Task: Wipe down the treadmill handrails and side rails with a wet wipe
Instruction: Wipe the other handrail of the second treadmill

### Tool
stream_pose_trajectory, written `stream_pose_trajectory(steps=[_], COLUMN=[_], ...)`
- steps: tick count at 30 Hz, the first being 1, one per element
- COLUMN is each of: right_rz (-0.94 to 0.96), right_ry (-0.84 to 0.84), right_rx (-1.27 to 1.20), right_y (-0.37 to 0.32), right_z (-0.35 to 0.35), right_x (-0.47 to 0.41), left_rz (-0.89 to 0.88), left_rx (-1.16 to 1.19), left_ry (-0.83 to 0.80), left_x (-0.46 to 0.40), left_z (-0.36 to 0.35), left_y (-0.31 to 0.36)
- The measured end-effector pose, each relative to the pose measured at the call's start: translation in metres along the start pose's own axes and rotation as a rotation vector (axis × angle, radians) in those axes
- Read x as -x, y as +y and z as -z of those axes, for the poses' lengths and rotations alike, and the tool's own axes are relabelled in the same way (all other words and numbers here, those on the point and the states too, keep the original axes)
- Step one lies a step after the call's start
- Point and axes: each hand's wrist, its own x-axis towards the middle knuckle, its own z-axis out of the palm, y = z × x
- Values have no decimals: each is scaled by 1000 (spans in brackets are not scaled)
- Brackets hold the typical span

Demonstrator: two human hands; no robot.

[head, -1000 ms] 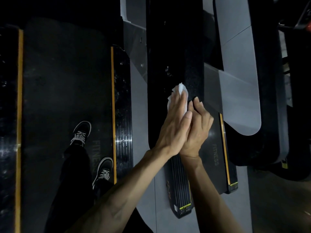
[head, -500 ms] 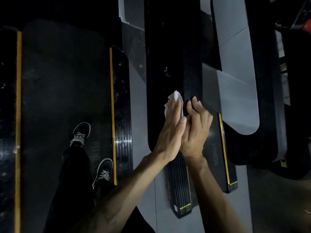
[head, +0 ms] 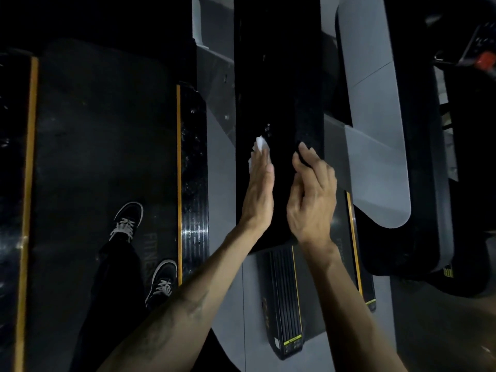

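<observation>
My shoes stand on the dark belt at left. On the black handrail, my left hand lies flat, fingers straight, pressing the white wet wipe under its fingertips. Just beside it, apart, my right hand curls loosely on the same handrail, holding nothing I can see.

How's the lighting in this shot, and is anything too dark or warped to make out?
Head view: dim overall; the black handrail is nearly featureless, so its edges are hard to trace. The white wipe under the left hand is the brightest spot. The right hand is sharp. Wide-angle distortion bows the yellow stripes.
</observation>
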Motion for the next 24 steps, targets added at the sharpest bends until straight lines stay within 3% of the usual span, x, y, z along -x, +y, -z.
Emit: stream_pose_trajectory(steps=[9, 15, 24], right_rz=[-5, 2, 15], right_ry=[6, 4, -1], right_rx=[15, 0, 75], right_y=[-2, -3, -3], right_z=[-3, -2, -4], right_x=[2, 1, 0], left_rz=[-11, -45, 164], left_rx=[70, 12, 94], left_ry=[-111, -52, 32], left_x=[44, 9, 11], left_z=[-16, -4, 12], left_y=[2, 1, -29])
